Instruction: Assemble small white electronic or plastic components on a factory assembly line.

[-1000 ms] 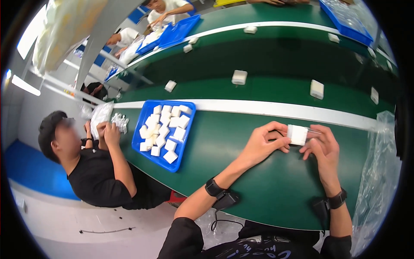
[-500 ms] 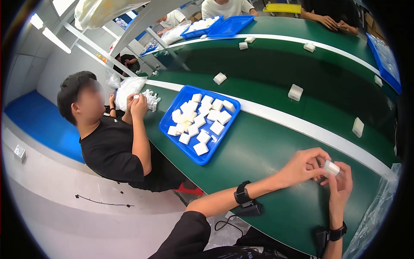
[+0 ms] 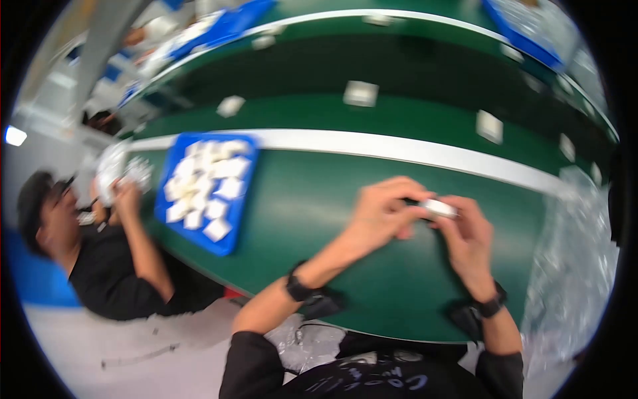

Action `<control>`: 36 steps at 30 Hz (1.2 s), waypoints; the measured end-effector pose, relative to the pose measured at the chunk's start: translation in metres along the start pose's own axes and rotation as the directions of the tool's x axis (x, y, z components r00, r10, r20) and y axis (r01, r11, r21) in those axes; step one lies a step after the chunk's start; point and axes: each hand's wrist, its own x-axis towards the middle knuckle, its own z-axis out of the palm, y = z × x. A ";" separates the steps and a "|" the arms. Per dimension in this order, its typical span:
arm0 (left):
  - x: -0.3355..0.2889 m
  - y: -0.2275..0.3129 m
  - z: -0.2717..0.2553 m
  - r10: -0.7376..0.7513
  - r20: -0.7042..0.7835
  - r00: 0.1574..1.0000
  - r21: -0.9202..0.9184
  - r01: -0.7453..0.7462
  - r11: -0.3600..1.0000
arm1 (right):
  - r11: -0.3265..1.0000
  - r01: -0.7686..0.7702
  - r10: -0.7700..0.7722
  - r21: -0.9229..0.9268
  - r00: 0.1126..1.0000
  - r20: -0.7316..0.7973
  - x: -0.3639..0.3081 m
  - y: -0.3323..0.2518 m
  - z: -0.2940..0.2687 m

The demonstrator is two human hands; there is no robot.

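Observation:
Above the green table (image 3: 319, 219), both of my hands grip one small white rectangular block (image 3: 440, 209). My left hand (image 3: 384, 214) pinches its left end between thumb and fingers. My right hand (image 3: 469, 234) closes on the right end, with the fingers bent around it. The block's underside and part of its ends are hidden by my fingers. Motion blur keeps its finer detail from showing. To the left of my hands lies a blue tray (image 3: 244, 199) holding several similar white blocks (image 3: 229, 188).
Beyond a white rail (image 3: 345, 141), spaced white blocks (image 3: 360, 94) sit on a dark green strip. Crumpled clear plastic sheeting (image 3: 573, 266) covers the table's right end. A co-worker in black (image 3: 109, 266) handles something at left. Another blue tray (image 3: 525, 36) stands far right.
The view has swung to the right, so the tray and co-worker appear farther left. My hands still grip the white block, whose visible face now looks narrower.

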 end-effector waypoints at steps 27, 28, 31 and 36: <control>0.017 0.002 0.005 -0.063 0.094 0.994 -0.116 0.074 0.990 | 0.974 0.159 -0.169 0.161 0.985 0.048 0.001 -0.011 -0.012; 0.016 0.005 0.003 -0.132 0.112 0.985 -0.109 0.144 0.983 | 0.982 0.107 -0.111 0.158 0.994 0.012 0.002 -0.012 -0.007; 0.007 -0.005 -0.001 -0.039 0.081 0.996 -0.156 0.051 0.986 | 0.999 -0.001 -0.001 0.036 0.998 0.068 0.002 0.010 -0.009; 0.000 -0.015 0.002 0.161 0.005 0.987 -0.273 -0.153 0.950 | 0.957 0.117 -0.128 -0.267 0.991 -0.025 -0.007 0.008 -0.003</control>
